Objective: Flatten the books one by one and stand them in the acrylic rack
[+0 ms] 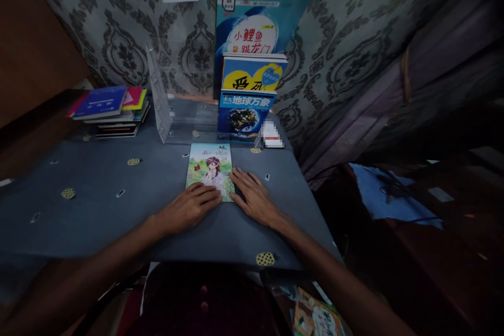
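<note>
A thin book point(208, 165) with a drawn figure and a red butterfly on its cover lies flat on the table in front of me. My left hand point(191, 206) rests across its lower left part, fingers stretched out and pointing right. Along the book's right edge lies my right hand point(254, 197), its fingers extended and slightly spread. Neither hand grips anything. Just beyond the book stands a clear acrylic book rack point(159, 100), its right side holding several upright books, the front one a blue book with the Earth point(242, 121).
A stack of books point(106, 107) sits at the back left of the cloth-covered table point(98, 210). A small white and red object point(271, 134), pixelated, is right of the rack. Patterned wallpaper rises behind. Below the table's right front edge lies an orange book point(317, 315).
</note>
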Demonstrator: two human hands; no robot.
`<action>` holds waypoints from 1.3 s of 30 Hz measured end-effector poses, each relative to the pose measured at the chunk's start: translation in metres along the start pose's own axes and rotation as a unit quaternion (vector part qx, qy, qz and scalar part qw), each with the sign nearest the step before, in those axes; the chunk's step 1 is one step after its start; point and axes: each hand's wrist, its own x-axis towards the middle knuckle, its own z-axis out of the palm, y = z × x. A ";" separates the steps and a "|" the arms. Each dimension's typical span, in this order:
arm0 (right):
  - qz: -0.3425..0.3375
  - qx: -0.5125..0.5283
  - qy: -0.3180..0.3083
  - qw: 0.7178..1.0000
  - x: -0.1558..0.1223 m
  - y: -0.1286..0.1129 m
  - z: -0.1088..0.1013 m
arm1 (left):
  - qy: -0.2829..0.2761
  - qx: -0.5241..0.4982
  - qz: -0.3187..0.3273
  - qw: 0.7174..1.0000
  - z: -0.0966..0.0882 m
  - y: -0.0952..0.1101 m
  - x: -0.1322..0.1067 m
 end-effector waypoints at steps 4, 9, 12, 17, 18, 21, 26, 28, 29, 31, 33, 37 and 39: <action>-0.004 0.002 -0.007 1.000 -0.002 -0.001 -0.002 | 0.014 -0.003 -0.027 1.000 -0.006 -0.005 -0.020; 0.000 -0.006 -0.019 1.000 -0.003 -0.003 -0.004 | 0.037 -0.030 -0.046 0.998 -0.009 -0.014 -0.034; 0.003 -0.011 -0.028 1.000 -0.004 -0.003 -0.004 | 0.059 -0.044 -0.055 0.996 -0.008 -0.018 -0.034; 0.005 -0.007 -0.042 0.999 -0.004 -0.003 -0.005 | 0.087 -0.072 -0.103 0.988 -0.005 -0.026 -0.026; 0.008 -0.004 -0.047 0.999 -0.002 -0.003 -0.006 | 0.089 -0.075 -0.118 0.986 -0.004 -0.029 -0.024; 0.021 0.000 -0.062 0.998 0.004 -0.006 -0.009 | 0.092 -0.078 -0.166 0.979 0.001 -0.038 -0.018; 0.060 0.002 -0.063 0.996 0.027 -0.011 -0.006 | 0.081 -0.027 -0.297 0.951 0.015 -0.051 -0.001; 0.081 0.000 -0.050 0.995 0.039 -0.013 -0.001 | 0.075 -0.022 -0.341 0.937 0.021 -0.054 0.008; 0.091 -0.003 -0.042 0.995 0.045 -0.014 0.001 | 0.075 -0.027 -0.354 0.932 0.023 -0.056 0.012; 0.109 -0.005 -0.027 0.994 0.057 -0.016 0.006 | 0.093 -0.048 -0.364 0.925 0.026 -0.060 0.018; 0.123 -0.003 -0.011 0.992 0.067 -0.018 0.011 | 0.131 -0.093 -0.366 0.917 0.027 -0.064 0.021; 0.136 0.014 0.022 0.990 0.075 -0.021 0.017 | 0.238 -0.299 -0.395 0.836 0.024 -0.072 0.021; 0.131 0.022 0.033 0.991 0.074 -0.019 0.019 | 0.299 -0.435 -0.414 0.742 0.023 -0.073 0.023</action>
